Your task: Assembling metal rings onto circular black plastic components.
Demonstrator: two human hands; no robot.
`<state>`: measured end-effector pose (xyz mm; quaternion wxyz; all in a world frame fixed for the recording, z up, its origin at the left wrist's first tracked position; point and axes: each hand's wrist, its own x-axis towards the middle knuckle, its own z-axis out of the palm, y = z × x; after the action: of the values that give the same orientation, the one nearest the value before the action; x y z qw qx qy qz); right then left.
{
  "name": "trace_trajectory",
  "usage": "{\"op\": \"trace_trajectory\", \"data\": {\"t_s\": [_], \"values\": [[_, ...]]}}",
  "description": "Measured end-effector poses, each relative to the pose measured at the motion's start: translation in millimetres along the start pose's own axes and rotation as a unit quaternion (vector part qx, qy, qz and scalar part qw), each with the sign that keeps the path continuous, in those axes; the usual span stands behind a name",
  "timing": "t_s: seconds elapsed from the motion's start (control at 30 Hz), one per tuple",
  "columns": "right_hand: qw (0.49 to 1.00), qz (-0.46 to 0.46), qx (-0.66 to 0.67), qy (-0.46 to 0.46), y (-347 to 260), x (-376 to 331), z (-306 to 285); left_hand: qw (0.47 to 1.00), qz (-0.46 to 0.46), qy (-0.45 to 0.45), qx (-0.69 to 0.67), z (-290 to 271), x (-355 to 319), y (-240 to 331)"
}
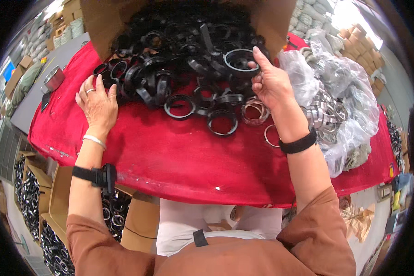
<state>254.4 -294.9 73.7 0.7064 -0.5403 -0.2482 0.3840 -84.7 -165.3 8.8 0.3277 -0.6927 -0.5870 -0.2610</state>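
In my right hand [274,83] I hold a black ring [238,69] with a pale grey rim, gripped at its right side between thumb and fingers. It is raised in front of a big heap of black rings [184,43] spilling from a cardboard box. My left hand [99,105] is open with fingers apart, beside the black rings at the heap's left edge; whether the fingertips touch them I cannot tell. Several loose rings lie near the heap, among them a grey-rimmed ring [179,116] and a black ring [222,133]. Thin silvery rings [255,120] lie below my right hand.
A red cloth [170,161] covers the table. At the right, a clear plastic bag [354,92] surrounds shiny metal rings [324,112]. A roll of tape [54,78] stands at the far left. Cardboard boxes of black rings [55,248] stand on the floor at lower left.
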Motion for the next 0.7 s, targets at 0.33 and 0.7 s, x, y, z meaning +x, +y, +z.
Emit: {"op": "trace_trajectory", "data": {"t_s": [0.33,0.7], "values": [[0.974,0.081,-0.137,-0.162,-29,-67,-67,0.866,0.343,0.144,-0.334,-117,-25,184],[0.554,-0.203,-0.793,-0.155,14,-59,-141,0.345,-0.055,-0.424,-0.836,-135,-62,219]]}}
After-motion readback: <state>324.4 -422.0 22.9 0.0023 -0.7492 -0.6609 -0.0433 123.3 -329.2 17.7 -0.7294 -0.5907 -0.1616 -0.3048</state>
